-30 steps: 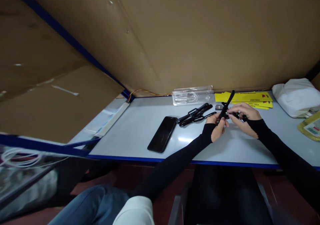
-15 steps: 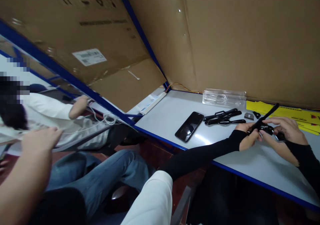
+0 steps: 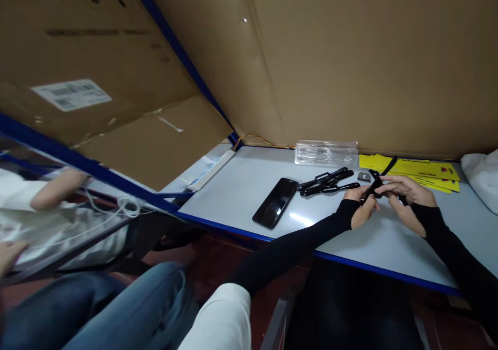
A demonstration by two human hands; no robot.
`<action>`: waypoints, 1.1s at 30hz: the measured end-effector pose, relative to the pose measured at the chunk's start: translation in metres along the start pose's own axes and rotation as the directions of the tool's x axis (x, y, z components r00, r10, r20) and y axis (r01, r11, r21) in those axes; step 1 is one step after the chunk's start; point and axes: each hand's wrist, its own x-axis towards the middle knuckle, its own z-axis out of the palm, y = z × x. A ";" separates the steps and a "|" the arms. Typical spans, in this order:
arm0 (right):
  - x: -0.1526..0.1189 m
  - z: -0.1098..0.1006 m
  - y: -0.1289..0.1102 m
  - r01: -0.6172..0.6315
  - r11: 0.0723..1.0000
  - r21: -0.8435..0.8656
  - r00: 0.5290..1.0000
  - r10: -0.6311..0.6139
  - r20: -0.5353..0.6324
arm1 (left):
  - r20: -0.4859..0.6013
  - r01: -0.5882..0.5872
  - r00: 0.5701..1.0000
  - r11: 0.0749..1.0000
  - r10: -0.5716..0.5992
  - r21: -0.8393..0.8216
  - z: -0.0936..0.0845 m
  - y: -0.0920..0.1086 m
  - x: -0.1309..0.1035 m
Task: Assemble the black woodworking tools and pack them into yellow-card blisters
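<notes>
black plastic strip (image 3: 379,180) sits pinched between both my hands above the pale surface (image 3: 350,236), its thin end slanting up and away toward the yellow cards (image 3: 420,167). my left hand (image 3: 363,207) clasps its lower end, my right hand (image 3: 406,197) closes on its middle. more black strips (image 3: 327,182) lie just left, beside a dark phone (image 3: 275,203)

Pale blue-edged table (image 3: 241,184); cardboard walls (image 3: 350,54); dim light.

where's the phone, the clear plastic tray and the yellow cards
phone (image 3: 276,203), head view, middle of its dark screen
clear plastic tray (image 3: 326,153), head view, middle of its top face
yellow cards (image 3: 422,169), head view, bare part of the top card
</notes>
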 end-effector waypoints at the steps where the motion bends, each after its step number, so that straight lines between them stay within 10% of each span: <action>1: 0.001 0.000 -0.004 0.022 1.000 -0.004 1.000 -0.022 -0.021 | -0.006 0.004 1.000 1.000 -0.004 -0.006 0.000 0.003 -0.001; 33: -0.002 0.004 0.017 0.064 0.997 -0.051 0.998 -0.064 0.004 | -0.064 -0.034 0.997 0.999 0.034 0.005 -0.003 -0.013 0.001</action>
